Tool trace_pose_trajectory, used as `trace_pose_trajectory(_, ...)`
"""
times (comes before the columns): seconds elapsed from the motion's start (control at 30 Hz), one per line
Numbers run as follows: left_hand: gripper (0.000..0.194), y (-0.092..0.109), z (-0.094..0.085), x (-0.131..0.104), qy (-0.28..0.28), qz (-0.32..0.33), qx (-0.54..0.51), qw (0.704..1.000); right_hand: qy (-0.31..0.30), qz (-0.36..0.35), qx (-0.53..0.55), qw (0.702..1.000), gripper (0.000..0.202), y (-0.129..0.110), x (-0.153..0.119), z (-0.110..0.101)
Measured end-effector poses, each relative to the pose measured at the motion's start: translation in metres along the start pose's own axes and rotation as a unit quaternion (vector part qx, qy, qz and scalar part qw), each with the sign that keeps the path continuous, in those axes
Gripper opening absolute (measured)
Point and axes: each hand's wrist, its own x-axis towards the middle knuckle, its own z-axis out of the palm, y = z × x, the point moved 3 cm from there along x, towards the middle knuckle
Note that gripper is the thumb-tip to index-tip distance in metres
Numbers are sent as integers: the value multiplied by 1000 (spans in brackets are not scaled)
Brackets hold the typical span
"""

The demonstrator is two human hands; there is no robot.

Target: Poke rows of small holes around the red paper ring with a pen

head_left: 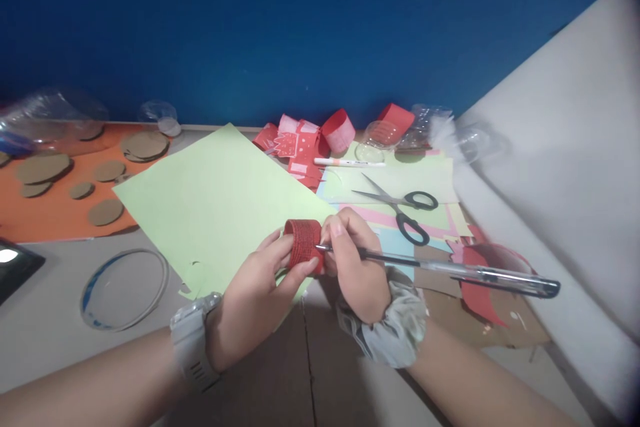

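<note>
My left hand (265,287) is closed on a small red paper ring (303,247) covered in dark pen lines. Its thumb presses the lower front, and the fingers are behind and inside it. A pen (450,270) with a clear barrel and a black cap end lies in the closed fingers of my right hand (357,260). The pen's metal tip points left at the ring's right part; whether it touches the paper I cannot tell. Beneath and behind the ring is a light green paper sheet (215,193).
Black-handled scissors (400,201) lie on coloured papers at right, with a white marker (350,163) behind. Red paper pieces (305,147) and plastic cups stand by the blue wall (300,33). Cardboard discs (44,168) rest on orange paper at left, near a clear ring-shaped rim (163,287).
</note>
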Motion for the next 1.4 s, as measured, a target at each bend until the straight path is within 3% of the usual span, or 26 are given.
trace_pose_trajectory(0.17, 13, -1, 0, -1, 3, 0, 16, 1000, -34, -19, -8, 999, 34, -1, 1, 0)
trace_pose_trajectory(0.37, 15, 3, -1, -1, 2, 2, 3, 1000, -13, -9, 3, 1000, 32, 0, 0, 0)
trace_pose_trajectory(1.0, 15, 1, -1, 0, 5, -17, 0, 1000, -57, -45, -75, 995, 35, -7, 1, -1)
trace_pose_trajectory(1.2, 14, 0, -1, 1, 11, -24, 15, 1000, -31, -35, -37, 998, 33, -5, 1, -1)
trace_pose_trajectory(1.4, 18, 0, -1, 0, 6, -21, -5, 1000, -65, -58, -87, 992, 32, -8, 1, -1)
